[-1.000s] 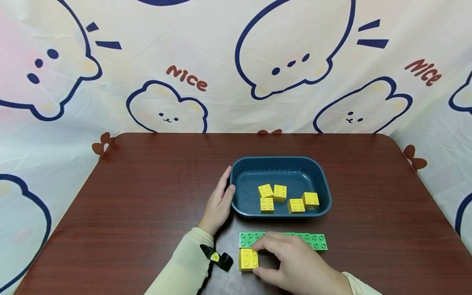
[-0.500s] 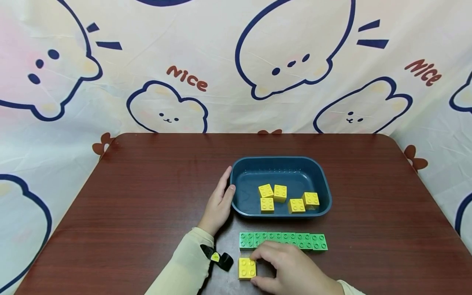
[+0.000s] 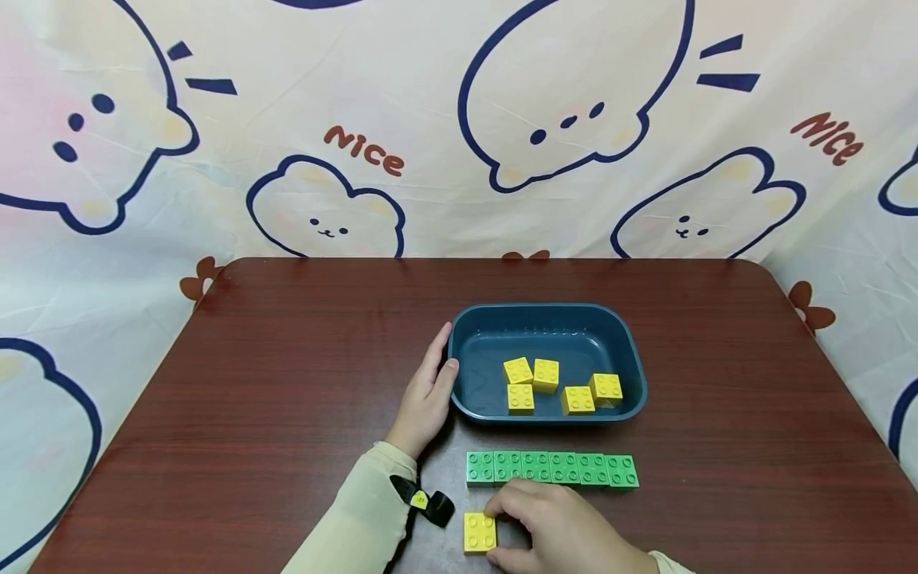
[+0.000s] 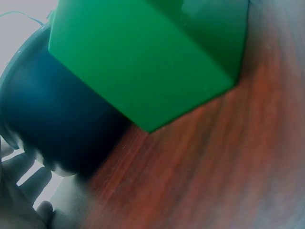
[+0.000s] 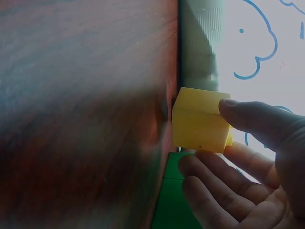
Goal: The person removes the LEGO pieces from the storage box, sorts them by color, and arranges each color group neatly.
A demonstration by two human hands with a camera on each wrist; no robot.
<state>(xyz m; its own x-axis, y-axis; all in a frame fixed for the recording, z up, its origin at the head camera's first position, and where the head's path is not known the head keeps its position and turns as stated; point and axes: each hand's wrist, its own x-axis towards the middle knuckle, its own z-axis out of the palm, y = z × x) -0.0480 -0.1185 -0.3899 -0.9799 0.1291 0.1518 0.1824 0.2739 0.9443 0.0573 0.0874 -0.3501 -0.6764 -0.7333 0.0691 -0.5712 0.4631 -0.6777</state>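
In the head view, my right hand point(image 3: 566, 530) pinches a yellow building block point(image 3: 480, 533) between thumb and forefinger at its right side. The right wrist view shows thumb and fingers on opposite sides of this yellow block point(image 5: 200, 124). A straight row of green building blocks point(image 3: 552, 469) lies just beyond, partly covered by my right hand. With fingers extended, my left hand point(image 3: 421, 402) rests against the left end of a dark blue tray point(image 3: 534, 339). Its fingers point(image 4: 35, 183) show beside the tray wall point(image 4: 62, 109) in the left wrist view.
Several loose yellow blocks point(image 3: 546, 376) lie in the tray's front half. Brown wooden table point(image 3: 308, 351) surrounds everything, with a printed cloth point(image 3: 430, 96) behind it. A black wrist camera point(image 3: 433, 506) is strapped to my left wrist, left of the pinched block.
My right hand has drawn the yellow block toward me, away from the green row, leaving a gap between them. The left hand and tray have stayed put.
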